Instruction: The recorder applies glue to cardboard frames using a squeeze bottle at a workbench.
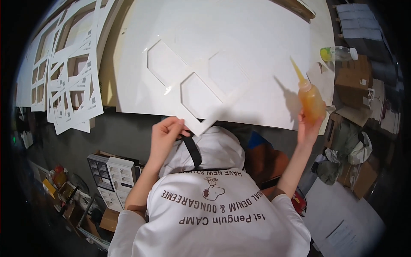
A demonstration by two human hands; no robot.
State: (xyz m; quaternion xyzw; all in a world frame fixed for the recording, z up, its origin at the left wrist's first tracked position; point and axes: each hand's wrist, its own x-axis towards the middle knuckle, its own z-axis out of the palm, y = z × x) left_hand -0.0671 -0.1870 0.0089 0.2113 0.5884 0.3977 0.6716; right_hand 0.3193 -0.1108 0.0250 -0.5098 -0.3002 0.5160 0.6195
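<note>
Stacks of white cut-out frames [68, 68] are lying at the left of the broad white surface [257, 38], the left hand [165, 135] is pinching a white card frame [192, 92] at its near edge, and the right hand [308, 126] is clasping an upright amber squeeze bottle [309, 96] beside cluttered boxes [355, 77].

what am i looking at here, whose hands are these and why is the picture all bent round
This is one picture from a wide fisheye camera worn on a person's head, looking down at their own two bare hands; that lens bends straight edges. No machine is involved. The left hand pinches the corner of a white card frame with hexagon-shaped cut-outs, lying on a large white sheet on the table. The right hand holds up an orange squeeze bottle with a long pointed nozzle. To the left lies a stack of cut-out white frames; a clear bottle lies at the right.
</note>
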